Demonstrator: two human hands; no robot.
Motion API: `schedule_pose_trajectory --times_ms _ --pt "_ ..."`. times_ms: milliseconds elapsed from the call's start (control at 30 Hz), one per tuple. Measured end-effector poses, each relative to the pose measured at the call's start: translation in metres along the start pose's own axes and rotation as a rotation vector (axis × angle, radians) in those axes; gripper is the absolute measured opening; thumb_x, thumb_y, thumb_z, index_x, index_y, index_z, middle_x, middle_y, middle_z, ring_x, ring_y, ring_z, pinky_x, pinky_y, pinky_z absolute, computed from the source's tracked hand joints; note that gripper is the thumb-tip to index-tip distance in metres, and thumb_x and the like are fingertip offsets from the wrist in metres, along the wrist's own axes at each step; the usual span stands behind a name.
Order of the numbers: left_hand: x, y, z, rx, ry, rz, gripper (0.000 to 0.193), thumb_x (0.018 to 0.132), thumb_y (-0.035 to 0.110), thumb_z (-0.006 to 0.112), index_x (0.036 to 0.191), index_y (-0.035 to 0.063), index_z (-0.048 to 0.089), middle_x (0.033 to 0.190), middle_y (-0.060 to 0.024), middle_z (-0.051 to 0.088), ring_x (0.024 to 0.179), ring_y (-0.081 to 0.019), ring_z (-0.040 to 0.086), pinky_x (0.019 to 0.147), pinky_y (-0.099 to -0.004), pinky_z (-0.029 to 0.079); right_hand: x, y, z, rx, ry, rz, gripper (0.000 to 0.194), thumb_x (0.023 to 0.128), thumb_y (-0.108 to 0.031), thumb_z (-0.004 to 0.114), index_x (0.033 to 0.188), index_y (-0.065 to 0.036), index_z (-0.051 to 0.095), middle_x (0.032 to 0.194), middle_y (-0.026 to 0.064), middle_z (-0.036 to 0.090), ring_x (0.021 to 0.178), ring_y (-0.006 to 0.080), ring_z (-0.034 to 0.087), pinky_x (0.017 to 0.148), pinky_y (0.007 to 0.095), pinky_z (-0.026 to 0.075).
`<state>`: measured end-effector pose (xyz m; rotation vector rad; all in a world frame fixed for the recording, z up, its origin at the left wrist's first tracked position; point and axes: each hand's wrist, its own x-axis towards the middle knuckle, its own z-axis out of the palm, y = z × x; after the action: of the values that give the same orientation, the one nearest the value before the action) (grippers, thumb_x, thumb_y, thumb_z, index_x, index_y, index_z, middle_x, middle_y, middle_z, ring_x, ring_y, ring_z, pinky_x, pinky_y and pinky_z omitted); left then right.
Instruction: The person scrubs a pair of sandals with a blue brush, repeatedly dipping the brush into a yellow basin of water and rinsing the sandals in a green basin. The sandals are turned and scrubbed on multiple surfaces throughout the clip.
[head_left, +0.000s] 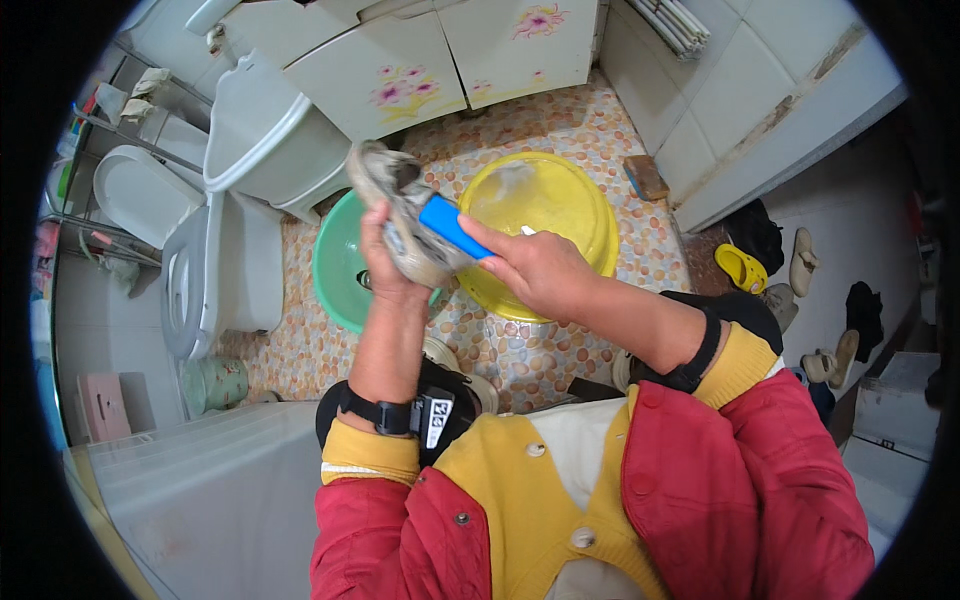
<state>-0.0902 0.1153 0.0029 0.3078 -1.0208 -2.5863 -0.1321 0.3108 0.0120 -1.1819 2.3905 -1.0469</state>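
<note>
My left hand (388, 251) grips a wet, greyish sneaker (409, 247) from its left side, holding it tilted above the basins. In my right hand (544, 266) is the blue handle of a brush (454, 226), laid against the shoe's upper; the bristles are hidden from me. Below the shoe, partly covered by it, stands a green plastic basin (335, 262) with a small dark object inside. To its right a yellow plastic basin (611, 247) sits on the floor, with a small white thing showing inside near my right hand.
At the left stand a toilet (247, 262) and a white washbasin (319, 150). A cabinet with painted flowers (375, 67) closes off the far side. A brown block-like brush (645, 178) lies by the right wall. Beyond the doorway are a yellow clog (741, 268) and several other shoes.
</note>
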Motion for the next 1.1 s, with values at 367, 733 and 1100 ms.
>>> schedule_pose_trajectory --times_ms 367,733,1100 --pt "0.009 0.010 -0.008 -0.061 -0.025 0.024 0.062 0.083 0.039 0.063 0.135 0.0064 0.050 0.121 -0.0132 0.063 0.109 -0.0309 0.064 0.095 -0.0454 0.055 -0.001 -0.003 -0.003 -0.035 0.033 -0.071 0.053 0.101 -0.030 0.056 0.152 -0.028 0.044 0.090 0.0206 0.069 0.073 0.0425 0.066 0.067 0.0482 0.053" --pt "0.014 0.035 -0.031 -0.163 0.033 0.114 0.060 0.073 0.016 0.057 0.132 0.0021 0.055 0.125 -0.0174 0.063 0.116 -0.0369 0.061 0.107 -0.0525 0.048 0.009 -0.012 -0.020 0.179 0.500 -0.068 0.051 0.099 -0.030 0.060 0.149 -0.027 0.049 0.076 0.0164 0.066 0.068 0.0346 0.067 0.061 0.0459 0.053" --pt "0.000 0.020 0.000 -0.218 0.028 0.004 0.053 0.076 0.014 0.053 0.127 0.0006 0.059 0.119 -0.0169 0.067 0.109 -0.0361 0.065 0.103 -0.0516 0.050 0.016 0.052 -0.013 -0.253 0.133 0.246 0.053 0.099 -0.032 0.058 0.151 -0.030 0.045 0.085 0.0169 0.070 0.070 0.0387 0.066 0.064 0.0463 0.054"
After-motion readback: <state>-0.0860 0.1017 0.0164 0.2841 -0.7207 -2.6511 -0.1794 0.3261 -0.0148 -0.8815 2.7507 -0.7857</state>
